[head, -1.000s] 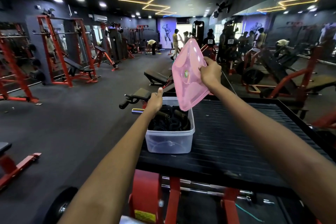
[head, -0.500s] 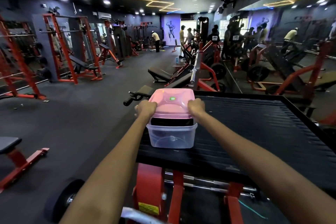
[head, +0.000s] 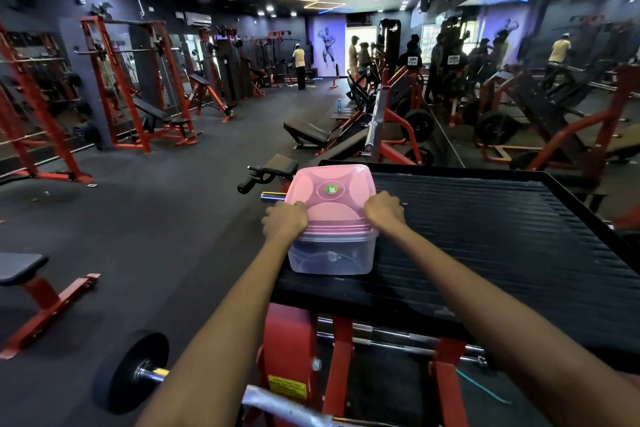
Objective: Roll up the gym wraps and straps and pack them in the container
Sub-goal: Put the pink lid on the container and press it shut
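Both hands (head: 334, 218) press pink lid (head: 332, 191) onto container (head: 330, 256).

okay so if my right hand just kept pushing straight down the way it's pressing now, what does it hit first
The pink lid: your right hand already rests on its near right edge, over the clear container. Whether the lid has fully seated can't be told.

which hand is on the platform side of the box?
The right hand, gripping the pink lid at the corner over the black ribbed platform. The left hand grips the corner at the platform's left edge.
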`<act>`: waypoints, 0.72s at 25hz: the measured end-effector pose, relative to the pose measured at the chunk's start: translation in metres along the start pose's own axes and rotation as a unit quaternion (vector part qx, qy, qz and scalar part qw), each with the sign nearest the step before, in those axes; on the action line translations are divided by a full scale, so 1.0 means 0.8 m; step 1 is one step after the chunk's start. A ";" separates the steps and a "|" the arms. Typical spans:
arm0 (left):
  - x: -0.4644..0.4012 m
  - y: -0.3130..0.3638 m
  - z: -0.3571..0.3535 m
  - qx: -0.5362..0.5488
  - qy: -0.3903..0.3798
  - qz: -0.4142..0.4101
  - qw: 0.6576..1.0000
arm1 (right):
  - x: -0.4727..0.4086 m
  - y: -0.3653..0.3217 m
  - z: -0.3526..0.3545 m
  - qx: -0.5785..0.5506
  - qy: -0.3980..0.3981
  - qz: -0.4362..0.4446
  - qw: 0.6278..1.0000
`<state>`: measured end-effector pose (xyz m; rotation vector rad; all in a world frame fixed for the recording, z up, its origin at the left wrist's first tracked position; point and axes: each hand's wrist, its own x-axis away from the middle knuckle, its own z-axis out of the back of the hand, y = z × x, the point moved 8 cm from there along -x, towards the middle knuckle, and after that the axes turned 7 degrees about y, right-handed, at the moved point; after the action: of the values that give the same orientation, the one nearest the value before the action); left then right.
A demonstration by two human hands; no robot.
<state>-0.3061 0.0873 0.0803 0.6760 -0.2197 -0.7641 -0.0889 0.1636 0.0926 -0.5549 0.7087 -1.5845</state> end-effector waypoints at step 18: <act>-0.001 -0.006 0.004 -0.005 -0.087 0.003 0.996 | 0.009 0.004 -0.009 0.021 -0.084 0.014 0.996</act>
<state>-0.3106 0.0837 0.0793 0.6003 -0.3756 -0.8188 -0.0928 0.1575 0.0850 -0.6376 0.5525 -1.5040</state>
